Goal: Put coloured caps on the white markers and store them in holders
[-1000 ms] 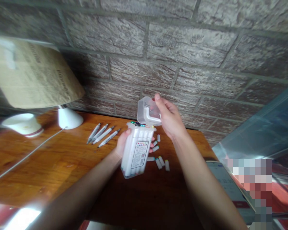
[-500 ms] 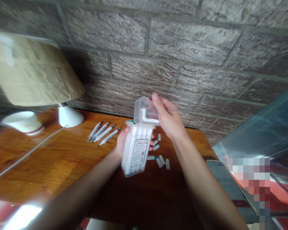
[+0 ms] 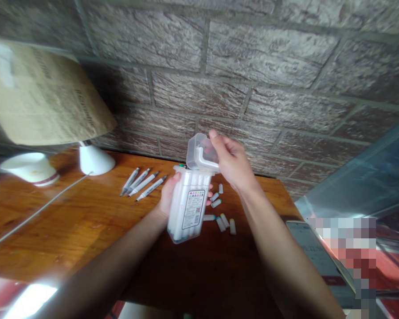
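A clear plastic marker case (image 3: 181, 212) full of white markers is held tilted above the table, its printed label facing me. My left hand (image 3: 168, 195) is wrapped round it from behind, fingertips showing at its right side. My right hand (image 3: 234, 159) grips the translucent lid (image 3: 194, 150) with its white handle, thumb on top. The lid sits askew over the case's top, and a green marker end (image 3: 182, 165) shows at the left of the opening. Behind and right of the case, several loose marker caps (image 3: 232, 226) lie on the table.
Several uncapped markers (image 3: 149, 188) lie side by side left of the case. Farther left stand a paper cup (image 3: 41, 170) and a lamp (image 3: 96, 160) with its cord crossing the wooden table (image 3: 96, 230). A phone or tablet (image 3: 314, 248) lies at right. A brick wall rises behind.
Very little differs. The case and lid have shifted slightly, with the lid a touch lower and closer to the case; both hands keep their hold.
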The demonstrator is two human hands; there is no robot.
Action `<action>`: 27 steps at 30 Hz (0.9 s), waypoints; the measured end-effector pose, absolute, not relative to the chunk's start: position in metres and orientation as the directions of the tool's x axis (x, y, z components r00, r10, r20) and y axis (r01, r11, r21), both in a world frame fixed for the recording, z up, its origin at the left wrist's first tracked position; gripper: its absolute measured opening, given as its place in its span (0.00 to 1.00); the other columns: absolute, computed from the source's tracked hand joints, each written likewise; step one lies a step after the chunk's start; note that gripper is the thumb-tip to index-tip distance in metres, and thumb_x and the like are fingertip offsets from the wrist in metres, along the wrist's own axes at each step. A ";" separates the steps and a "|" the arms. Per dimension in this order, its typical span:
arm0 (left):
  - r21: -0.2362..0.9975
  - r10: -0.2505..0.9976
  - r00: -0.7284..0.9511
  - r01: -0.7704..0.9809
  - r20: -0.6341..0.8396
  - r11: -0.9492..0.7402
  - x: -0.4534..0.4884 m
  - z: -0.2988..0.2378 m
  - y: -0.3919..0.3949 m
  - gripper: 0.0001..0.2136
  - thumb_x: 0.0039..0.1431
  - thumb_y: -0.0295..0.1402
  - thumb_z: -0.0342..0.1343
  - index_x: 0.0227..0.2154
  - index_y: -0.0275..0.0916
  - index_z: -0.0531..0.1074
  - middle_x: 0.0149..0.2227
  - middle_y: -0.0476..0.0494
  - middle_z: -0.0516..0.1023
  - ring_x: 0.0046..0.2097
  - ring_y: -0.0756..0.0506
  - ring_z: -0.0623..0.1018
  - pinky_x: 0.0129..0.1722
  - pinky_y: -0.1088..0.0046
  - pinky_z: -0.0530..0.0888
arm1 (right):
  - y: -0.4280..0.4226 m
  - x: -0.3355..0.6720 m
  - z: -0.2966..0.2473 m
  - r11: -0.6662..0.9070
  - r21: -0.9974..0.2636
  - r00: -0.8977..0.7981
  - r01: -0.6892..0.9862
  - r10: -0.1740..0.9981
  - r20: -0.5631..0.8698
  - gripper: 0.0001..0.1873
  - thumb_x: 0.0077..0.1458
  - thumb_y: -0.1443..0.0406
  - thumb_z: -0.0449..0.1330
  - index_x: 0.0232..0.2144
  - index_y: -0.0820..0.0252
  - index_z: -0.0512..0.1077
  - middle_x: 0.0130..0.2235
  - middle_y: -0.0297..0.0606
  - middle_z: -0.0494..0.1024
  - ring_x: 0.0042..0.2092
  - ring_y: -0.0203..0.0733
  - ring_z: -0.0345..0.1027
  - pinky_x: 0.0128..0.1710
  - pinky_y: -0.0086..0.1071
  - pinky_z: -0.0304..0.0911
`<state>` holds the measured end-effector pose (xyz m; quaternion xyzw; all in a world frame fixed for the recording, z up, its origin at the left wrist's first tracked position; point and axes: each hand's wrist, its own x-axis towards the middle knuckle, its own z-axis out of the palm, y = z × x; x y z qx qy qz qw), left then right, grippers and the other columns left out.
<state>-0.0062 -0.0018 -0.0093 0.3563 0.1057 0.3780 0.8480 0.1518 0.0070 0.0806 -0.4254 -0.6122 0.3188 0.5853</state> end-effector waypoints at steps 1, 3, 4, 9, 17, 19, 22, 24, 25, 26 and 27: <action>0.683 0.719 0.689 -0.568 0.089 0.459 -0.006 -0.009 -0.002 0.31 0.53 0.55 0.55 0.46 0.30 0.76 0.38 0.34 0.82 0.42 0.35 0.81 0.45 0.58 0.75 | 0.007 0.151 0.080 0.446 -0.881 0.050 0.156 0.888 0.458 0.26 0.58 0.41 0.55 0.27 0.55 0.73 0.27 0.34 0.72 0.32 0.39 0.67 0.33 0.33 0.62; 0.678 0.726 0.683 -0.573 0.086 0.459 -0.006 -0.008 -0.003 0.31 0.55 0.55 0.52 0.46 0.29 0.76 0.39 0.33 0.82 0.43 0.34 0.81 0.45 0.57 0.75 | 0.006 0.150 0.080 0.467 -0.871 0.036 0.154 0.878 0.477 0.26 0.59 0.41 0.55 0.27 0.54 0.73 0.28 0.33 0.73 0.32 0.39 0.66 0.33 0.33 0.62; 0.676 0.729 0.680 -0.576 0.084 0.459 -0.006 -0.008 -0.003 0.31 0.56 0.55 0.51 0.47 0.29 0.76 0.40 0.33 0.82 0.43 0.34 0.81 0.46 0.56 0.75 | 0.006 0.150 0.080 0.474 -0.868 0.026 0.147 0.876 0.482 0.25 0.60 0.42 0.54 0.27 0.54 0.73 0.28 0.33 0.73 0.32 0.39 0.66 0.33 0.33 0.62; 0.686 0.710 0.700 -0.555 0.078 0.471 -0.007 -0.008 -0.002 0.31 0.54 0.55 0.54 0.46 0.29 0.77 0.41 0.33 0.83 0.42 0.35 0.81 0.47 0.56 0.75 | 0.006 0.152 0.082 0.469 -0.872 -0.013 0.140 0.881 0.472 0.25 0.60 0.42 0.54 0.28 0.54 0.72 0.29 0.33 0.73 0.32 0.38 0.66 0.33 0.33 0.61; 0.717 0.687 0.721 -0.525 0.087 0.459 -0.009 -0.010 0.003 0.31 0.54 0.53 0.54 0.47 0.28 0.76 0.40 0.33 0.82 0.46 0.32 0.80 0.48 0.54 0.73 | 0.001 0.157 0.081 0.533 -0.804 0.042 0.265 0.827 0.561 0.24 0.62 0.44 0.53 0.26 0.54 0.66 0.28 0.32 0.70 0.32 0.38 0.64 0.35 0.34 0.60; 0.710 0.674 0.731 -0.530 0.106 0.464 -0.009 -0.011 0.004 0.29 0.54 0.52 0.55 0.46 0.29 0.77 0.40 0.33 0.83 0.47 0.32 0.80 0.49 0.56 0.74 | -0.002 0.159 0.081 0.537 -0.795 0.037 0.283 0.822 0.568 0.23 0.62 0.43 0.53 0.27 0.53 0.66 0.28 0.32 0.69 0.31 0.38 0.63 0.35 0.34 0.60; 0.670 0.675 0.723 -0.574 0.145 0.471 -0.008 -0.013 0.006 0.28 0.51 0.50 0.60 0.48 0.32 0.77 0.44 0.34 0.83 0.45 0.35 0.81 0.49 0.58 0.75 | -0.005 0.163 0.083 0.565 -0.758 -0.026 0.326 0.807 0.590 0.21 0.62 0.43 0.52 0.34 0.52 0.68 0.31 0.32 0.71 0.34 0.40 0.65 0.37 0.36 0.62; 0.656 0.694 0.703 -0.599 0.158 0.458 -0.008 -0.014 0.006 0.29 0.51 0.50 0.61 0.49 0.32 0.77 0.44 0.34 0.83 0.44 0.36 0.82 0.49 0.59 0.75 | -0.007 0.166 0.085 0.628 -0.667 -0.091 0.401 0.752 0.653 0.19 0.64 0.45 0.52 0.39 0.51 0.68 0.36 0.35 0.73 0.40 0.43 0.68 0.43 0.38 0.63; 0.659 0.698 0.698 -0.602 0.160 0.451 -0.007 -0.014 0.006 0.28 0.51 0.49 0.61 0.48 0.31 0.77 0.43 0.34 0.83 0.44 0.35 0.82 0.49 0.59 0.75 | -0.007 0.168 0.087 0.665 -0.605 -0.134 0.439 0.714 0.687 0.17 0.65 0.47 0.52 0.40 0.52 0.69 0.40 0.37 0.74 0.44 0.44 0.68 0.48 0.40 0.63; 0.668 0.695 0.701 -0.596 0.160 0.446 -0.007 -0.015 0.006 0.28 0.51 0.49 0.60 0.48 0.30 0.77 0.43 0.34 0.83 0.45 0.34 0.81 0.48 0.58 0.75 | -0.008 0.169 0.088 0.697 -0.543 -0.183 0.468 0.678 0.712 0.17 0.66 0.49 0.51 0.41 0.52 0.69 0.44 0.39 0.74 0.48 0.45 0.68 0.51 0.41 0.62; 0.679 0.686 0.711 -0.583 0.159 0.447 -0.006 -0.015 0.006 0.28 0.51 0.49 0.60 0.47 0.30 0.77 0.43 0.33 0.83 0.45 0.33 0.81 0.48 0.58 0.75 | -0.008 0.171 0.089 0.721 -0.495 -0.226 0.485 0.651 0.725 0.16 0.67 0.50 0.50 0.42 0.52 0.70 0.46 0.40 0.74 0.50 0.46 0.67 0.54 0.42 0.61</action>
